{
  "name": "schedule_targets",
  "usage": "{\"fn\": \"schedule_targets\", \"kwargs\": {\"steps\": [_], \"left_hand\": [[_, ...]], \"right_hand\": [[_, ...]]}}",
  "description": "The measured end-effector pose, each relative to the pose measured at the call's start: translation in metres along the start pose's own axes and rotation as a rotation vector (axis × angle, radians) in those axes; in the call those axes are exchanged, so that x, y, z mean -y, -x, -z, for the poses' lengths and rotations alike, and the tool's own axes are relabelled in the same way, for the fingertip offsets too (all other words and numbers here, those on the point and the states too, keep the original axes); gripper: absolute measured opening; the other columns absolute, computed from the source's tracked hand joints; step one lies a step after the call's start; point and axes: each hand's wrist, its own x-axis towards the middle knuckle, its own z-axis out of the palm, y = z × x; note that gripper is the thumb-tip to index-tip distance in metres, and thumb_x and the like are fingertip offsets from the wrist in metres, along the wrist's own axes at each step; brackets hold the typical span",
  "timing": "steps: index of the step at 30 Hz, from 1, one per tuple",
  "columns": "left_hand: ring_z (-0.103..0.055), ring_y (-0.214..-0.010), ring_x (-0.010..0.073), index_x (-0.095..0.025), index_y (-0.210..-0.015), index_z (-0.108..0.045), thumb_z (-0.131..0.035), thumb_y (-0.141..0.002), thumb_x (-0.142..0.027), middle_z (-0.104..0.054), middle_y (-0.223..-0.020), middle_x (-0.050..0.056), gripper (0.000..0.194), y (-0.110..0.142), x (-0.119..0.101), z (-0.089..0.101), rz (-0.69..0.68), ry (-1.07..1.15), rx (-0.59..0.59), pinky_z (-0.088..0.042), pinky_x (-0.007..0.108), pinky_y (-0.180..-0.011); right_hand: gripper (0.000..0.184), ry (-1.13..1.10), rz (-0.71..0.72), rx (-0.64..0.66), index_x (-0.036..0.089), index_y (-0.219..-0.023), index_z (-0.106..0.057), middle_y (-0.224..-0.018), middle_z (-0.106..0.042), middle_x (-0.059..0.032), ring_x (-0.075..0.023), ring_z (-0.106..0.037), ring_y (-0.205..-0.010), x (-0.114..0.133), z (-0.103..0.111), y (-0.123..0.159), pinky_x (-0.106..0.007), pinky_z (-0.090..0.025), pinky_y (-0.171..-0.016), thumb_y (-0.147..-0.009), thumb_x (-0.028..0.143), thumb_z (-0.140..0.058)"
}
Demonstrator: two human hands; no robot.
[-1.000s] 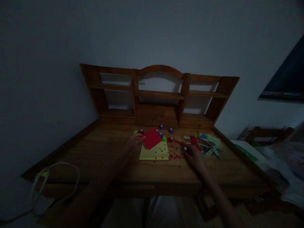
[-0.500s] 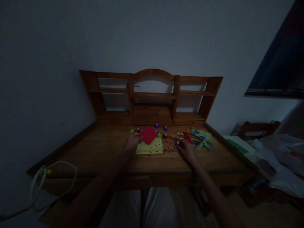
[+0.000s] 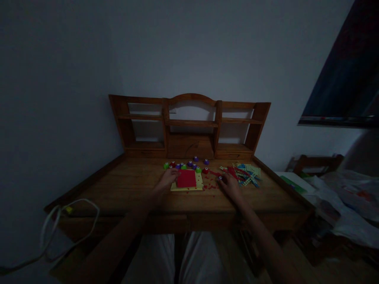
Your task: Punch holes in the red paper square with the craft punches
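The room is dim. My left hand [image 3: 166, 180] rests on the wooden desk [image 3: 130, 191] with its fingers closed on the left edge of a red paper sheet [image 3: 186, 178]. That sheet lies flat on a yellow sheet [image 3: 200, 184] dotted with small red punched bits. My right hand [image 3: 231, 186] lies to the right of the sheets, fingers curled over a small purple paper punch [image 3: 220, 178]. Behind the sheets stands a row of several small green, red and purple punches [image 3: 181, 165].
A heap of punched red, yellow and blue paper strips [image 3: 245, 173] lies right of my right hand. A wooden hutch with shelves [image 3: 191, 126] backs the desk. A pale cable [image 3: 69, 221] hangs off the left front corner. A chair [image 3: 314, 161] and cluttered papers [image 3: 340, 197] are at the right.
The red sheet, held up tilted by my left hand before, now lies flat on the yellow sheet. My right hand stays by the purple punch. The view has drawn back from the desk.
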Motion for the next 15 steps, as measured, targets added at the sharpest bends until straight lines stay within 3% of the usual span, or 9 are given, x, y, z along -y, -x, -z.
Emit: {"fn": "schedule_targets", "kwargs": {"steps": [5,9,12,14,15], "left_hand": [[-0.062,-0.076,0.0194,-0.013,-0.092,-0.062,-0.063,-0.072,-0.025,-0.067,-0.084,0.009,0.023,0.0,0.008,0.008,-0.09,-0.164,-0.044,-0.049,0.031,-0.071],[-0.059,-0.095,0.0213,-0.016,-0.102,-0.062,-0.055,-0.081,-0.025,-0.06,-0.108,0.011,0.024,0.006,-0.003,0.008,-0.175,-0.298,-0.139,-0.044,0.039,-0.091],[-0.053,-0.109,0.0233,-0.017,-0.108,-0.061,-0.048,-0.087,-0.027,-0.057,-0.115,0.011,0.027,0.037,-0.012,0.006,-0.311,-0.598,-0.189,-0.039,0.042,-0.099],[-0.048,-0.118,0.025,-0.02,-0.121,-0.055,-0.045,-0.089,-0.03,-0.053,-0.126,0.01,0.035,0.07,-0.009,0.009,-0.355,-0.799,-0.207,-0.038,0.044,-0.101],[-0.048,-0.119,0.0264,-0.021,-0.121,-0.055,-0.045,-0.088,-0.031,-0.054,-0.127,0.01,0.036,0.089,-0.004,0.013,-0.354,-0.872,-0.272,-0.038,0.046,-0.102]], "right_hand": [[0.028,0.028,-0.012,-0.023,0.021,-0.101,-0.063,-0.104,-0.063,-0.0103,-0.0231,-0.06,-0.091,0.008,0.002,0.0,-0.031,-0.045,-0.078,-0.088,0.041,-0.049],[0.03,0.038,-0.014,-0.037,0.021,-0.098,-0.063,-0.101,-0.063,-0.0094,-0.023,-0.06,-0.09,0.009,0.003,0.001,-0.032,-0.045,-0.079,-0.091,0.041,-0.042],[0.029,0.009,-0.009,-0.025,0.021,-0.098,-0.063,-0.099,-0.063,-0.0087,-0.0234,-0.06,-0.091,0.009,0.003,0.002,-0.033,-0.046,-0.079,-0.091,0.04,-0.042],[0.029,-0.032,0.003,-0.024,0.023,-0.103,-0.061,-0.102,-0.062,-0.0087,-0.0233,-0.06,-0.091,0.01,0.004,0.003,-0.035,-0.047,-0.079,-0.093,0.039,-0.04],[0.027,-0.054,0.008,-0.03,0.024,-0.104,-0.06,-0.103,-0.062,-0.0088,-0.0237,-0.061,-0.09,0.012,0.004,0.002,-0.036,-0.048,-0.079,-0.093,0.038,-0.04]]}}
